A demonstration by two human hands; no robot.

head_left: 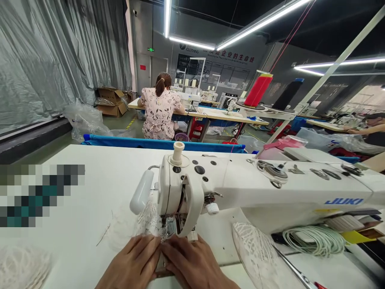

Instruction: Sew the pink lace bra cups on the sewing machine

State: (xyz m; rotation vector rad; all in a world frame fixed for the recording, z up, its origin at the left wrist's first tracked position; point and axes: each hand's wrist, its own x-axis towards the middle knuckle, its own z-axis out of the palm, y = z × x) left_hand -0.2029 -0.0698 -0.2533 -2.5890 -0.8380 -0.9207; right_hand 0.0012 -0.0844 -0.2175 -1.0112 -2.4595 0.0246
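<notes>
our left hand (132, 265) and right hand (192, 267) meet at six o'clock, fingertips down on the lace piece (148, 220) and pinning it to the bed just before the presser foot (168, 229). neither hand is clenched, and we cannot tell whether either pinches the edge between thumb and finger. the lace sits under the foot, with a stretch of it lying past the needle toward eleven o'clock, so we judge the sewing of this piece to be partway through, the near end under our hands being what is left. at eight o'clock a lace heap (21, 267) lies on the table (90, 172), and at four o'clock there is a second lace panel (252, 249) beside scissors (296, 273); we cannot tell which of these are sewn. at three o'clock, under the arm of the sewing machine (240, 184), a coil of pale cord (313, 241) lies next to a yellow tray (356, 237) whose contents are hidden. beyond the table, at twelve o'clock, a blue trough (156, 143) runs along its far edge, its inside out of view. further off at eleven o'clock, past a seated person (159, 108), cardboard boxes (111, 100) stand open, their contents unclear.
</notes>
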